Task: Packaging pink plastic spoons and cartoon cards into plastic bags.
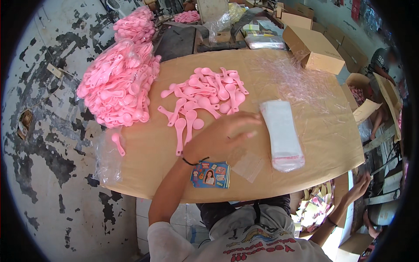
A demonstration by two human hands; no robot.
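Observation:
My left hand (233,131) reaches across the middle of the table, fingers stretched toward the stack of clear plastic bags (281,131), with nothing seen in it. Just below it lies a single clear bag (248,167). Near my left wrist is a small pile of blue printed cards (210,175). Beyond the hand, pink plastic measuring spoons (209,89) lie in a loose heap. My right hand (359,187) is off the table's right edge, fingers extended and apart, holding nothing visible. Below and left of it is a box of packed pieces (315,205).
Bulging clear sacks of pink spoons (118,83) stand at the table's left. One loose spoon (117,144) lies on plastic film (107,161). An open cardboard box (314,50) and crumpled film (292,78) occupy the far right. A person (382,65) is at the right.

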